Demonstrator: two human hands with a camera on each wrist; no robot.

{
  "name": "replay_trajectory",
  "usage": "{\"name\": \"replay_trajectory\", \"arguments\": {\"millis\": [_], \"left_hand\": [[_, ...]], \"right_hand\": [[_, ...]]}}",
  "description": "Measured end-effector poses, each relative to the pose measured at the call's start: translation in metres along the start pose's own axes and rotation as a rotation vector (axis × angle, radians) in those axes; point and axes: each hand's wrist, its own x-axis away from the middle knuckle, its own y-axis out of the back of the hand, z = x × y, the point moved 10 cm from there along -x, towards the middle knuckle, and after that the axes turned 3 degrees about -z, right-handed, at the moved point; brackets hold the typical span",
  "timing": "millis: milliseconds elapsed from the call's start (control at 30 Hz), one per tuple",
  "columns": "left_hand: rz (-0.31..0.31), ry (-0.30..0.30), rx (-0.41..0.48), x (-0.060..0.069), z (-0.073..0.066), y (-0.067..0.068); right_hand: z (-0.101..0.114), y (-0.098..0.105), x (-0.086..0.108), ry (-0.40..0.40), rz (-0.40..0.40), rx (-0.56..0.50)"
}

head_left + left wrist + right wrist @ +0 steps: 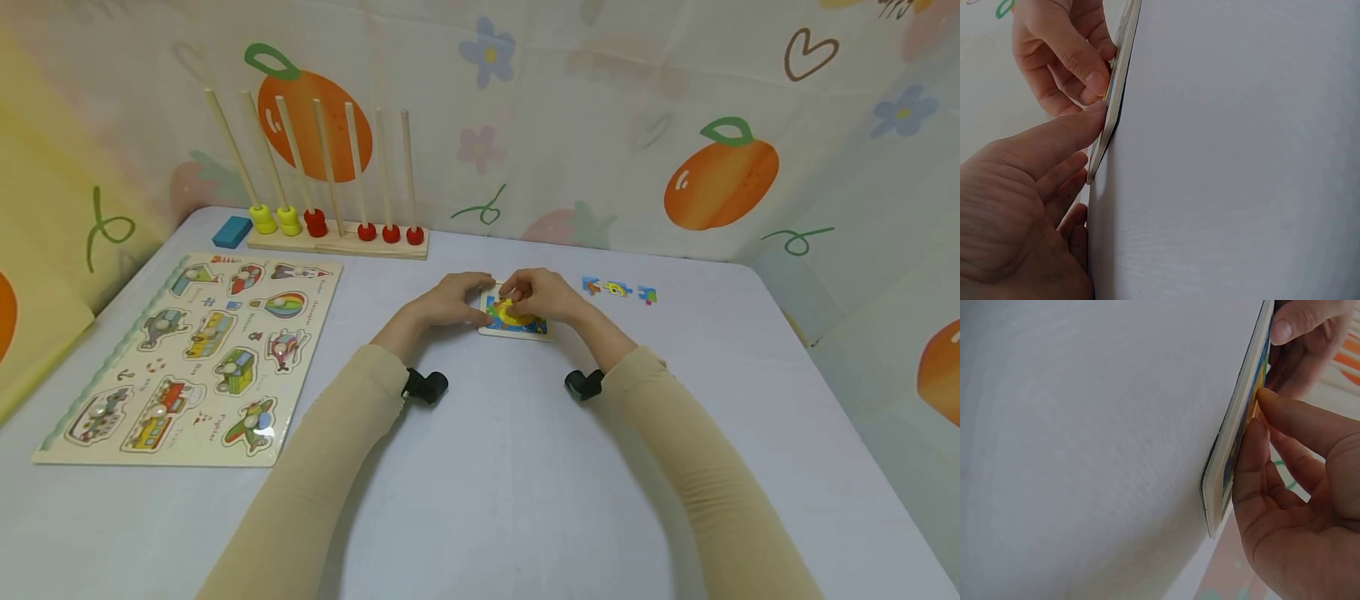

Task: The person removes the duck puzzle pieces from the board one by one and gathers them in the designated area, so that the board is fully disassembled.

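A small jigsaw puzzle board (513, 335) with a yellow figure on blue lies on the table between both hands. My left hand (452, 298) steadies its left side; the thumb (1094, 119) rests on the board's edge and the other fingers extend loosely along the side. Over the yellow figure is my right hand (551, 293), its thumb and fingertips drawn together on a yellow puzzle piece (512, 315) at the board's surface. The fingers hide most of that piece. Loose puzzle pieces (617, 289) lie just right of the right hand.
On the left lies a large vehicle peg puzzle (258, 329). Behind it stand a wooden peg rack (337, 243) with yellow and red beads and a blue block (232, 232). A printed cloth (570, 125) hangs along the table's back edge.
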Motion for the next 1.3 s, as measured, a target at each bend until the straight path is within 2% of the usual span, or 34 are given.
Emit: {"name": "replay_trajectory", "arguments": {"millis": [600,1300], "left_hand": [[0.002,-0.005,-0.013,-0.0012,0.0007,0.0004],[0.012,0.008,-0.009,-0.0011,0.0006,-0.0011]], "right_hand": [[0.0016,-0.0012,0.0008,-0.011,0.025,0.024],[0.0046,-0.0034,0.0009,0.001,0.031,-0.016]]}}
